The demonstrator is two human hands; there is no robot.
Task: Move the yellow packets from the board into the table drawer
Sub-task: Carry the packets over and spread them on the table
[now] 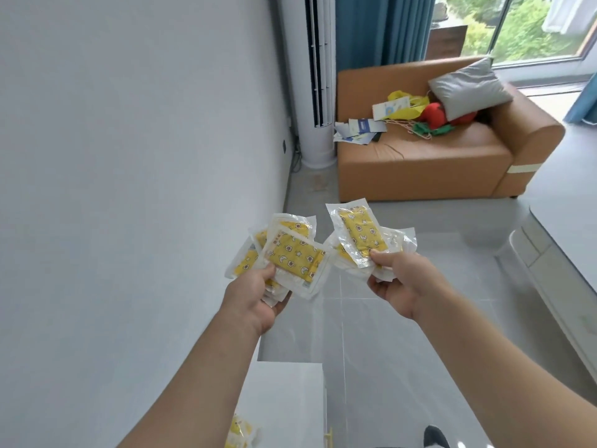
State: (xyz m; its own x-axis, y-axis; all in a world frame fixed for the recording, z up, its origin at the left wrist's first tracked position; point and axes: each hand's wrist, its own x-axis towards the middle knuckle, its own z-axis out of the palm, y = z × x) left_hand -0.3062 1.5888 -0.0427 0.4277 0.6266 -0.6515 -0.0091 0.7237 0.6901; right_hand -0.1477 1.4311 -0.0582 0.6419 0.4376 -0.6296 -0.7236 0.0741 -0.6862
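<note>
My left hand point(258, 297) grips a fanned bunch of yellow packets point(292, 253), each yellow with star and moon prints inside clear plastic wrap. My right hand point(399, 279) holds a second bunch of the same yellow packets point(357, 236), one standing upright above the thumb. Both hands are held out in front of me above the grey tiled floor. More yellow packets point(240, 430) lie on a white surface point(290, 399) at the bottom edge, partly hidden by my left forearm. No drawer is visible.
A white wall point(129, 156) runs along the left. A tall white air conditioner point(310, 79) stands in the corner beside an orange sofa point(420, 163) strewn with papers, bags and a grey cushion. A white table edge point(555, 253) lies at right.
</note>
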